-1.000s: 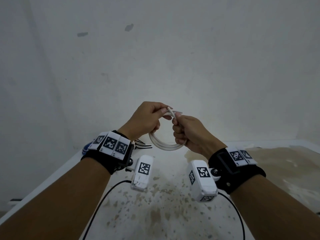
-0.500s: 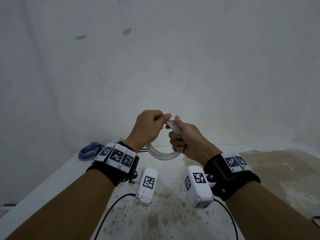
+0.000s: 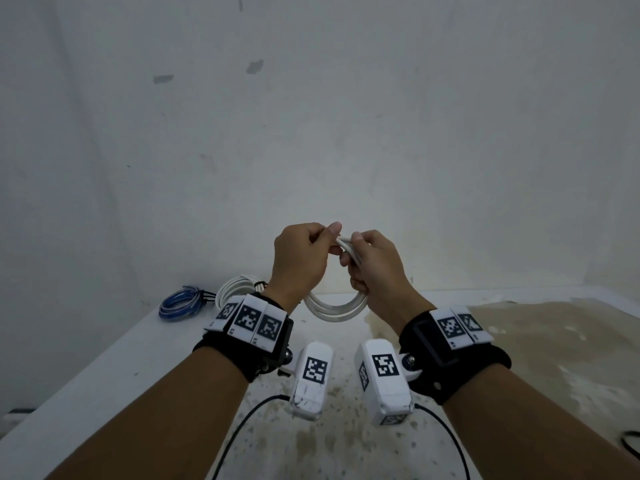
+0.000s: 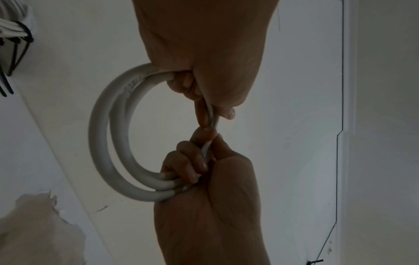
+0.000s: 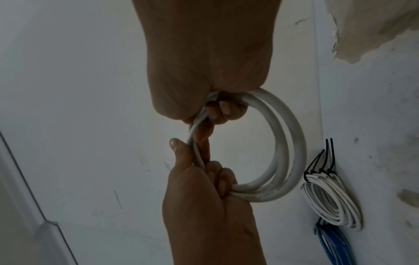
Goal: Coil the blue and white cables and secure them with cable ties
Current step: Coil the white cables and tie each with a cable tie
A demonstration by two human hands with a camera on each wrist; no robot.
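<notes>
A white cable coil point(image 3: 334, 310) of a few loops hangs in the air over the white table point(image 3: 104, 368). My left hand point(image 3: 311, 244) grips its left side, thumb pressing the cable's top strand. My right hand point(image 3: 363, 258) grips the right side, its fingers curled round the loops. In the left wrist view the left hand point(image 4: 223, 109) pinches the thin top strand and the right hand point(image 4: 204, 161) closes round the coil point(image 4: 102, 143). The right wrist view shows the same coil point(image 5: 290, 143) between both fists. No cable tie is on this coil.
At the table's far left lie a tied white coil point(image 3: 232, 289) with black cable ties point(image 5: 322, 161) sticking out, and a tied blue coil point(image 3: 180, 303). A brown stained patch point(image 3: 536, 341) covers the table's right part. The wall stands close behind.
The loose cable end that stuck out above my hands one second ago is now drawn in between the thumbs. The head view has shifted, bringing the blue and tied white coils into sight.
</notes>
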